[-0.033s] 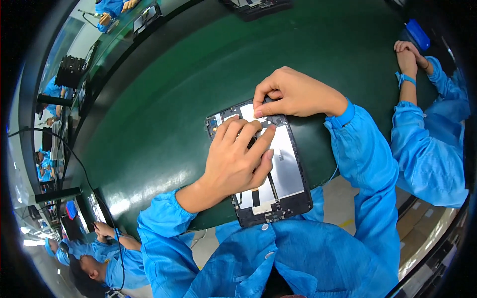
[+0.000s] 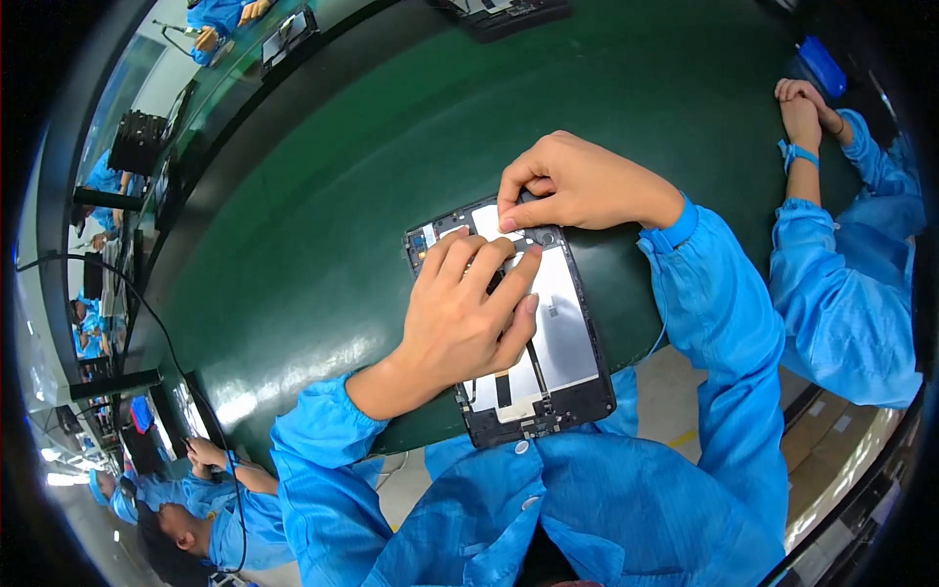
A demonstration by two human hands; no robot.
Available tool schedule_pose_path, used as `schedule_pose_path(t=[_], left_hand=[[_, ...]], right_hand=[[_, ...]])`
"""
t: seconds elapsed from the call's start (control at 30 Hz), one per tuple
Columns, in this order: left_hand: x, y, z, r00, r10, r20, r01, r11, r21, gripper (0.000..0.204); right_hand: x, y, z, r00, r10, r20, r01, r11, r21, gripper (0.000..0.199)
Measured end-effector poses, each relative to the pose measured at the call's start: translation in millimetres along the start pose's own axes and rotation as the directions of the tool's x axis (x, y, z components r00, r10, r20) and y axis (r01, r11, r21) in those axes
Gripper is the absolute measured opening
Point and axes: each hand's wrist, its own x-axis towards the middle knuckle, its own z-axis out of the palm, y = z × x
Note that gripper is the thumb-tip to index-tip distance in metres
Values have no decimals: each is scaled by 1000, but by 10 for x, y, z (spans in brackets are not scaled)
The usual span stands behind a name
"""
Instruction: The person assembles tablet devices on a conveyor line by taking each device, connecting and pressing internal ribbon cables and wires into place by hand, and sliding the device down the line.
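An opened tablet [image 2: 572, 323] lies on the green table near its front edge, with silver plates, a black frame and thin dark cables showing. Across its middle and upper left, my left hand [image 2: 460, 313] rests palm down with the fingers spread, covering part of the inside. At the tablet's far end, my right hand [image 2: 577, 186] pinches thumb and forefinger together over a silver plate [image 2: 486, 219]. Whatever lies between those fingertips is too small or hidden to name.
The green tabletop [image 2: 323, 215] stretches away to the left and far side. To my right, a co-worker's clasped hands [image 2: 800, 110] rest near a blue object [image 2: 822, 67]. A black cable [image 2: 156, 323] hangs at the left. Another dark device [image 2: 499, 12] sits at the far edge.
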Motion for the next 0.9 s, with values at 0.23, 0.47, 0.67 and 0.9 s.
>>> schedule_pose_path(t=[0.23, 0.47, 0.67, 0.9], left_hand=[[9, -4, -3, 999, 39, -7, -39, 999, 21, 49], [-4, 5, 4, 999, 33, -3, -33, 999, 40, 62], [9, 15, 23, 999, 24, -21, -23, 999, 47, 65], [18, 17, 32, 997, 73, -39, -70, 995, 78, 64]], right_hand=[[-12, -1, 2, 1000, -11, -22, 10, 999, -36, 27], [-12, -11, 26, 999, 28, -22, -28, 999, 28, 26], [30, 4, 40, 999, 45, -22, -45, 999, 7, 26], [7, 33, 68, 997, 55, -48, -51, 995, 86, 21]])
